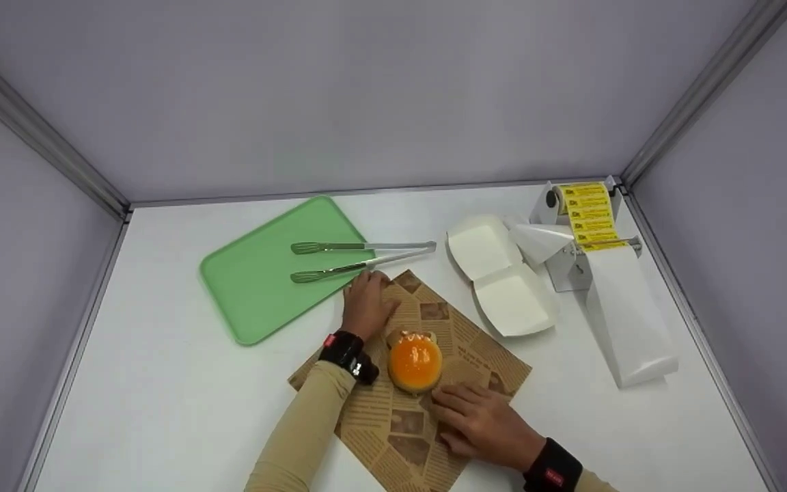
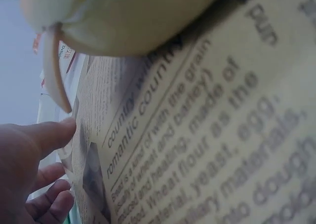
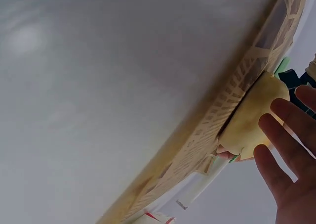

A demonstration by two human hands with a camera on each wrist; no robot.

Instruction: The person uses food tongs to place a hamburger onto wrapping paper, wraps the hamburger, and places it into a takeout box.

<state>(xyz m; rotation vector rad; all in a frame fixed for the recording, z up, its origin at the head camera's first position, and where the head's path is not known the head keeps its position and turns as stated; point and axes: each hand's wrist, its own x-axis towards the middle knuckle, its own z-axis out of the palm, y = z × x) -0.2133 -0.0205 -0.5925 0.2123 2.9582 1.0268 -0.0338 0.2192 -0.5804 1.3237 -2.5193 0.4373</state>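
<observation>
In the head view, a burger (image 1: 415,363) with a glossy orange top sits near the middle of a brown newsprint-patterned paper (image 1: 369,410), which lies with its corners turned outward on the white table (image 1: 161,383). The left hand (image 1: 367,305) reaches past the burger to the paper's upper left edge, fingers extended near the green tray (image 1: 264,287). The right hand (image 1: 482,424) is over the paper at the burger's lower right, fingers pointing toward it. Metal tongs (image 1: 400,255) lie spread across the tray, their joined end beyond its right edge. Farther right stands an open white box (image 1: 513,301), just beside a label dispenser (image 1: 568,270) with yellow labels (image 1: 590,213) and a long white strip (image 1: 629,321) trailing forward. In the left wrist view, the burger's pale underside looms above the printed text; the left hand's thumb is extended and its other fingers loosely bent, with nothing seen in its grasp. In the right wrist view, the right hand's fingers are straight and spread, gripping nothing, in front of the burger.
</observation>
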